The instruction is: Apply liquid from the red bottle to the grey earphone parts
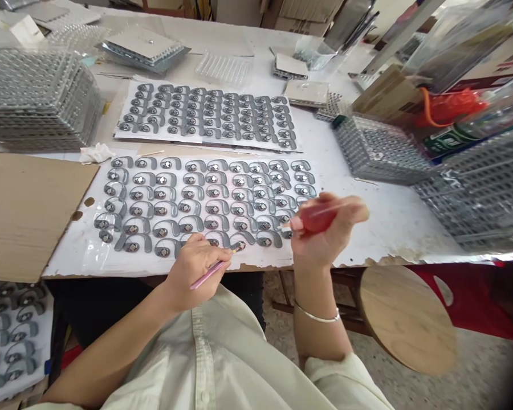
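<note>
My left hand [195,269] rests on the near edge of a white sheet [66,256], pinching a slim pink stick [209,275]. The stick's tip reaches a grey ear-hook-shaped part [239,243], one of several in rows, each with a shiny metal centre. My right hand [327,239] is raised just above the sheet's right side, holding a red translucent applicator [318,219]. Its pale tip points at the nearby grey parts. A second sheet of similar parts [205,114] lies farther back.
Stacks of wire-mesh trays [38,99] stand at the back left, with more trays [380,148] at the right. A cardboard sheet [25,216] lies left of the parts. A round wooden stool [406,319] stands below the table's ragged front edge at right.
</note>
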`<state>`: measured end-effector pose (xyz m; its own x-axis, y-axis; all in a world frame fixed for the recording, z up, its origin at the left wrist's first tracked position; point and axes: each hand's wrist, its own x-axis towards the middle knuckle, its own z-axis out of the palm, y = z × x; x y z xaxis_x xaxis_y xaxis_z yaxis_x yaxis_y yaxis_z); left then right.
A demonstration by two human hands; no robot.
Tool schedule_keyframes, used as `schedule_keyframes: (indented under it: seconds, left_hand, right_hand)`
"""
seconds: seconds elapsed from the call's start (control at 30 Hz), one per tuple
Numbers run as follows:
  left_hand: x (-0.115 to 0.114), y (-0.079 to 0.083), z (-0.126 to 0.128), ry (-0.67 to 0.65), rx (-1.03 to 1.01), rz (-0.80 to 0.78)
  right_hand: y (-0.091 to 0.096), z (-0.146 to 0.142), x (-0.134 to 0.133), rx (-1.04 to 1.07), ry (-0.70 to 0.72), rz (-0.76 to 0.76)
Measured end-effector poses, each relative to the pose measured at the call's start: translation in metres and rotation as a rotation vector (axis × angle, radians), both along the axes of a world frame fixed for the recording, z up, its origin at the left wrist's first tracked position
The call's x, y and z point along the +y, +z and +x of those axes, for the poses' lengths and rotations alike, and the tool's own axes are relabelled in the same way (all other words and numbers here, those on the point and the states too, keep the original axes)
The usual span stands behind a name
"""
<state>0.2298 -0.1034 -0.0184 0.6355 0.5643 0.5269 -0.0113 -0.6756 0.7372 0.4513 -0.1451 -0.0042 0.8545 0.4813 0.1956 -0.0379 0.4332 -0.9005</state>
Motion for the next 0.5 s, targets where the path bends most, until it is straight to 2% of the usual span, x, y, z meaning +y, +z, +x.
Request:
schedule_keyframes:
  seconds: [0.1,0.27,0.37,0.5]
  left_hand:
    - [0.002,0.005,0.003,0.039,-0.08,0.014]
    - [0.006,0.007,0.015,0.077,-0.043,0.163]
    - [0.005,0.004,0.017,0.112,-0.013,0.215]
    - [0.009,0.007,0.011,0.196,-0.049,0.133]
  right_hand:
    - [0.011,0.02,0.008,0.085,0.101,-0.07]
    - [0.02,0.024,0.023,-0.067,0.248,-0.032]
    - [0.016,0.016,0.023,-0.111,0.266,0.005]
    - [0.009,0.016,0.008,-0.003,0.227,0.021]
